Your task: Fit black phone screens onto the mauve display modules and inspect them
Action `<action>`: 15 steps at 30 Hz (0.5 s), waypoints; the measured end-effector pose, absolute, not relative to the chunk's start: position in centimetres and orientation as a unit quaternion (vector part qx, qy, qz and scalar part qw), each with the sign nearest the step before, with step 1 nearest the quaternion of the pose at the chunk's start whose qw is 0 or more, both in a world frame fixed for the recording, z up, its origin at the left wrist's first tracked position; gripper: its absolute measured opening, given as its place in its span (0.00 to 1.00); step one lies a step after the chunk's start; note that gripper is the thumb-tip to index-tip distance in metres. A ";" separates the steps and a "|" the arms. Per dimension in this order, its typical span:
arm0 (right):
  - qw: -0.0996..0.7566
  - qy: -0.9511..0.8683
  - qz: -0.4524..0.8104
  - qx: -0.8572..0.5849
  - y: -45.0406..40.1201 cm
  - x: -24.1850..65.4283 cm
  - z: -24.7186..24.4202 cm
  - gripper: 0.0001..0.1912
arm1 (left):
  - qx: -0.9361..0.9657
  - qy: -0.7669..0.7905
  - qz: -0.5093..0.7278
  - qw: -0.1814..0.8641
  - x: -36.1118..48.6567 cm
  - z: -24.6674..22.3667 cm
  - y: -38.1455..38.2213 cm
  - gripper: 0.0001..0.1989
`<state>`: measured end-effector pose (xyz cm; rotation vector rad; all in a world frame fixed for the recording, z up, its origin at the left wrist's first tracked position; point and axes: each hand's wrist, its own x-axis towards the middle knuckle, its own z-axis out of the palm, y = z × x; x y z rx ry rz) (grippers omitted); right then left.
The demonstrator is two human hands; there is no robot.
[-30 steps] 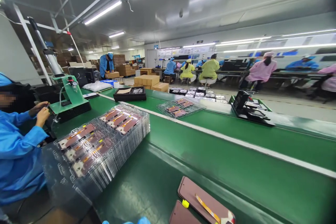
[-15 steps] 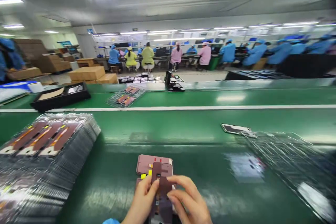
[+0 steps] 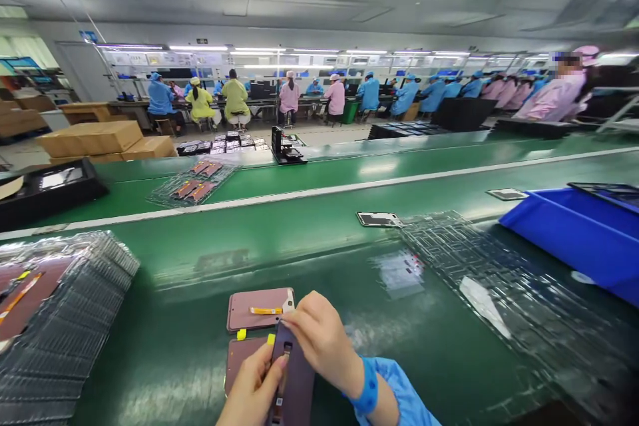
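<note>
A long brown phone panel point(image 3: 299, 379) stands tilted at the bottom centre, with a flex strip along its face. My left hand point(image 3: 254, 383) grips its left edge between thumb and fingers. The fingertips of my right hand point(image 3: 319, 336) are pinched at the panel's top end; whether they hold a small piece there is hidden. Behind it on the green surface lies another brown panel point(image 3: 244, 303) with an orange flex strip and a yellow tab. A further brown panel point(image 3: 239, 356) lies partly under my left hand.
Stacked clear trays point(image 3: 100, 319) with brown panels stand at left. At right are an empty clear tray point(image 3: 449, 246), a blue bin point(image 3: 589, 233) and a panel point(image 3: 378, 219). More trays point(image 3: 194, 183) lie across the white strip point(image 3: 279, 198). People sit along the far benches.
The view has turned right, bringing the blue bin into sight. My right hand has moved from the panel's right side to its top end. The flat panel's orange strip now shows.
</note>
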<state>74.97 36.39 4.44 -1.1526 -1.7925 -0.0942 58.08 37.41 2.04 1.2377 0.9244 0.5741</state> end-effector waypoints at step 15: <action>0.414 -0.824 -0.116 -0.370 34.5 72.0 4.7 0.19 | 0.227 0.397 0.270 0.847 57.5 4.0 38.5 0.17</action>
